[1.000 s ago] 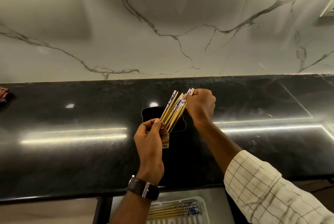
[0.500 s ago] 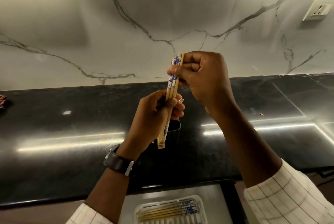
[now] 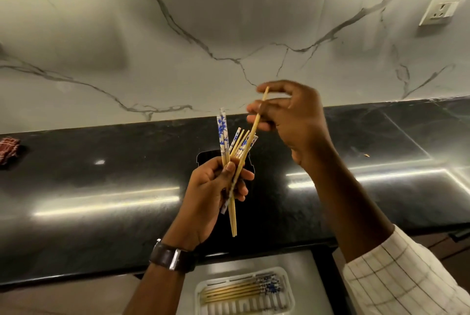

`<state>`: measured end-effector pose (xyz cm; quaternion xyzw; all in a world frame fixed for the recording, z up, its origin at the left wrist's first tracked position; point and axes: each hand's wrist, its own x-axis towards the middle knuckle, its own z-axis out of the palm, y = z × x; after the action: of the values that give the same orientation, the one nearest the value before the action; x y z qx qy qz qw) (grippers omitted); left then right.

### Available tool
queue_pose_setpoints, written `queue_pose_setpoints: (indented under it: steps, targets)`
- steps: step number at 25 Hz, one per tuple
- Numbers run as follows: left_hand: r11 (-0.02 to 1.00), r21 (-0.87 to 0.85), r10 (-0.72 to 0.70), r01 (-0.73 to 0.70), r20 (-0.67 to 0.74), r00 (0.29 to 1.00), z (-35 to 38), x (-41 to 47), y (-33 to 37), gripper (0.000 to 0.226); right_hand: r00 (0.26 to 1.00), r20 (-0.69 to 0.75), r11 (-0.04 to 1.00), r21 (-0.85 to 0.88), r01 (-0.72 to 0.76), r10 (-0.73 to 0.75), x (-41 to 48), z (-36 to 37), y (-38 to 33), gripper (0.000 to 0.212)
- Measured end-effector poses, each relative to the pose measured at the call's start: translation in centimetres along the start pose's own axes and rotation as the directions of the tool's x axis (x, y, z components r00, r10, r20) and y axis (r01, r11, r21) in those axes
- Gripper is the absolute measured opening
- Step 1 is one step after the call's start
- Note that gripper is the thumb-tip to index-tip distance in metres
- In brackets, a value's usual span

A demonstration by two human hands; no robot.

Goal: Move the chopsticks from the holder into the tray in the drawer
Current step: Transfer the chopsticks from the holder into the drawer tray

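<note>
Seeing left grip (image 3: pixel 216 187) clenched round a fanned bunch of chopsticks (image 3: pixel 223 136) above the black worktop (image 3: pixel 101 187); right grip (image 3: pixel 292 121), up and to its right, pinches one plain stick (image 3: pixel 256 121) from that bunch. Tray (image 3: pixel 288 297) with laid chopsticks sits in the open drawer (image 3: pixel 312 276) below both grips

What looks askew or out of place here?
The chopsticks in the left hand are splayed, not aligned. The right hand pinches one that sits flipped, plain end up, while its neighbours show patterned ends up.
</note>
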<state>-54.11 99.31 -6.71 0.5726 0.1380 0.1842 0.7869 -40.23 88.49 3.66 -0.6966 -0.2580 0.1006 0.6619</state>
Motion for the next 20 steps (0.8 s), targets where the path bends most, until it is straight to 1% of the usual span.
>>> queue_pose_setpoints:
  steps: [1, 3, 5, 6, 8, 10, 11, 12, 13, 15, 17, 20]
  targets:
    - [1.0, -0.021, -0.016, 0.016, -0.017, 1.0, -0.2, -0.3, -0.1, 0.024, 0.997, -0.077, 0.999, 0.035, 0.022, -0.019, 0.0, -0.5, -0.2, 0.029]
    - [0.99, -0.14, -0.047, 0.035, -0.084, 0.995, -0.5, -0.8, 0.1, 0.027, 0.977, -0.212, 0.987, 0.146, 0.064, -0.032, -0.3, -1.4, -0.2, 0.029]
    - [0.943, -0.334, -0.083, 0.006, -0.219, 0.972, -0.7, -0.8, 0.4, 0.027, 0.951, -0.31, 0.951, 0.297, 0.085, 0.012, -1.1, -2.0, 0.4, 0.028]
    - [0.906, -0.422, -0.11, -0.026, -0.296, 0.949, -0.9, -0.7, 0.5, 0.028, 0.937, -0.344, 0.917, 0.391, 0.082, 0.063, -1.8, -2.1, 1.1, 0.029]
    - [0.844, -0.53, -0.166, -0.081, -0.402, 0.9, -1.1, -0.3, 0.4, 0.028, 0.914, -0.346, 0.799, 0.599, 0.04, 0.213, -3.4, -1.7, 2.8, 0.036]
    - [0.814, -0.573, -0.2, -0.096, -0.432, 0.879, -0.7, -0.1, 0.3, 0.029, 0.887, -0.279, 0.643, 0.766, -0.026, 0.369, -5.7, -0.4, 4.7, 0.045]
    - [0.811, -0.578, -0.213, -0.09, -0.435, 0.875, -0.3, -0.1, 0.3, 0.029, 0.866, -0.234, 0.571, 0.818, -0.071, 0.443, -7.0, 0.5, 5.7, 0.047]
    - [0.811, -0.579, -0.223, -0.082, -0.437, 0.871, 0.1, -0.2, 0.3, 0.03, 0.841, -0.188, 0.523, 0.843, -0.127, 0.507, -8.3, 1.5, 6.6, 0.047]
    - [0.814, -0.576, -0.231, -0.076, -0.441, 0.867, 0.5, -0.2, 0.2, 0.03, 0.814, -0.152, 0.506, 0.841, -0.191, 0.56, -9.5, 2.4, 7.4, 0.045]
    - [0.809, -0.582, -0.232, -0.079, -0.441, 0.867, 1.0, -0.2, -0.1, 0.03, 0.76, -0.124, 0.536, 0.78, -0.322, 0.637, -11.8, 4.0, 8.8, 0.038]
    - [0.806, -0.586, -0.22, -0.086, -0.432, 0.875, 1.2, -0.3, -0.4, 0.03, 0.73, -0.123, 0.576, 0.706, -0.411, 0.672, -13.4, 5.1, 10.1, 0.031]
    - [0.832, -0.549, -0.206, -0.075, -0.432, 0.878, 1.4, -0.8, -1.1, 0.028, 0.699, -0.084, 0.567, 0.657, -0.497, 0.71, -15.0, 6.0, 11.5, 0.026]
